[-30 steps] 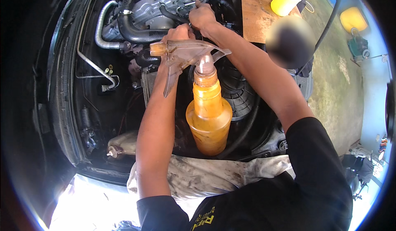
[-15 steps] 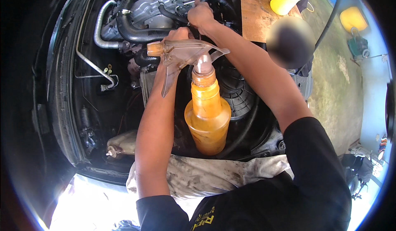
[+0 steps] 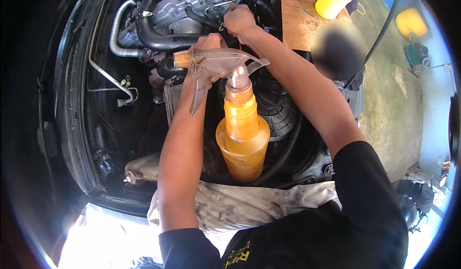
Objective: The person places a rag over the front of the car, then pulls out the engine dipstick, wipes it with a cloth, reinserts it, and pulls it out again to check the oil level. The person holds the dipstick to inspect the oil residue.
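Observation:
Both my arms reach forward into an open engine bay. My right hand (image 3: 239,20) is closed with curled fingers beside the grey metal engine (image 3: 180,12); a thin shiny rod (image 3: 222,4) shows by its fingertips, but what the hand grips is not clear. Nearer and to the left, my left hand (image 3: 209,41) is closed next to a thick black hose (image 3: 165,39). Its fingertips are hidden behind the knuckles. Between my forearms an orange spray bottle (image 3: 243,146) stands upright, its clear trigger head (image 3: 218,63) partly covering my left wrist; neither hand holds it.
A stained pale cloth (image 3: 240,204) drapes over the bay's near edge. At the right, a wooden board (image 3: 295,17) bears a yellow bottle (image 3: 333,1) with a red cap. A person's blurred head (image 3: 338,50) is beside it. A silver pipe (image 3: 116,31) runs at the left.
My right hand has shifted slightly right and toward me. The left hand stays in nearly the same place, and the spray bottle still stands between my forearms.

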Available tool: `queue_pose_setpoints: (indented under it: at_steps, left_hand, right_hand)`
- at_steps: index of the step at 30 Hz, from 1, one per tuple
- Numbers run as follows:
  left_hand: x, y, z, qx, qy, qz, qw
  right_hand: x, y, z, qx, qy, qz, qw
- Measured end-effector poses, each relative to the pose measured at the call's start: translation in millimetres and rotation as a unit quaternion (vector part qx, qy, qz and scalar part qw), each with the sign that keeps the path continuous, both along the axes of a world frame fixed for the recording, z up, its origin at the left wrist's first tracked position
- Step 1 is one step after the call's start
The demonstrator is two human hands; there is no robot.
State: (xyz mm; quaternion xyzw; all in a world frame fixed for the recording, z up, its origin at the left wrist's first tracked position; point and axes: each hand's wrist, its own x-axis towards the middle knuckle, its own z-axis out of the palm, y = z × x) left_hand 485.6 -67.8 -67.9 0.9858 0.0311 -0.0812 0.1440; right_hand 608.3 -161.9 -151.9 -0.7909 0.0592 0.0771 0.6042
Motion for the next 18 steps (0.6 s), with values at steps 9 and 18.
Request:
queue_pose_setpoints:
  at_steps: [9, 18]
  left_hand:
    - [-2, 4, -2, -0.020, -0.008, -0.003, 1.000]
    - [0, 2, -9, -0.003, -0.031, -0.014, 0.999]
  right_hand:
    - [-11, 0, 23, 0.150, 0.109, -0.051, 0.981]
    - [-6, -19, 28, 0.368, 0.137, 0.001, 0.920]
